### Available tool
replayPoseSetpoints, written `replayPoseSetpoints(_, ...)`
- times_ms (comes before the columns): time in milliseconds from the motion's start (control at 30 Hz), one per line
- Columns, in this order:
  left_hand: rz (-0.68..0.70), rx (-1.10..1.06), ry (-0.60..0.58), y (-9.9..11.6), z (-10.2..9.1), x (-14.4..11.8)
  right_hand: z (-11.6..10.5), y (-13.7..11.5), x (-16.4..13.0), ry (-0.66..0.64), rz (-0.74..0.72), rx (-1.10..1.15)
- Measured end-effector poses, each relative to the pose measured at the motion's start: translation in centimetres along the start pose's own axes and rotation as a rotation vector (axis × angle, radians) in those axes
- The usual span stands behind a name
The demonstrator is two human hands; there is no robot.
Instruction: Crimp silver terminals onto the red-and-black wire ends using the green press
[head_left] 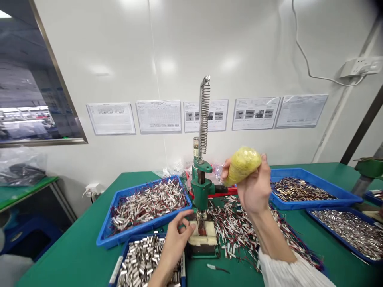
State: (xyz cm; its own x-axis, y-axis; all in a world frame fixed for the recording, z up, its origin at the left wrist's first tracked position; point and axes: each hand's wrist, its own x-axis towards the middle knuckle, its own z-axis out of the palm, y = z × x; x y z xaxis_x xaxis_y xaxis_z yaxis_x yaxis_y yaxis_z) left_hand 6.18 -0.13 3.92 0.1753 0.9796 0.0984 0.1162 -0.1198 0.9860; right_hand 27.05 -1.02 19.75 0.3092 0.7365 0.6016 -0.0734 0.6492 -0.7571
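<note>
My right hand (257, 187) is wrapped round a bulky yellow handle (243, 164), covered in clear film, on the right side of a green hand press (202, 189). My left hand (176, 235) is at the left of the press's base, over the near tray. Its thumb and index finger are apart, with their tips beside the pale block (206, 233) under the ram, and nothing shows between them. A tall coil spring (205, 119) rises from the press. One small white part with dark wires (214, 267) lies on the green table in front of the base.
A blue tray of wired white parts (146, 205) stands at left, with a tray of silver metal cans (143, 259) in front. A loose heap of wired parts (236, 227) lies right of the press. More blue trays (287, 205) hold small metal parts farther right.
</note>
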Motion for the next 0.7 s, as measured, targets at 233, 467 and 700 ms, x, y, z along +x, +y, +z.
replayPoseSetpoints(233,0.047,0.071,0.049,0.0,2.8,2.6,-7.3,2.8,-7.7,-0.021,0.061,-0.408)
replayPoseSetpoints(467,-0.119,-0.127,-0.051,0.8,3.5,2.1,-16.7,9.0,-17.1,-0.318,0.128,-1.247)
replayPoseSetpoints(700,-0.243,-0.414,-0.143,3.6,2.9,-4.3,-17.4,12.8,-18.6,-0.501,-0.085,-1.461)
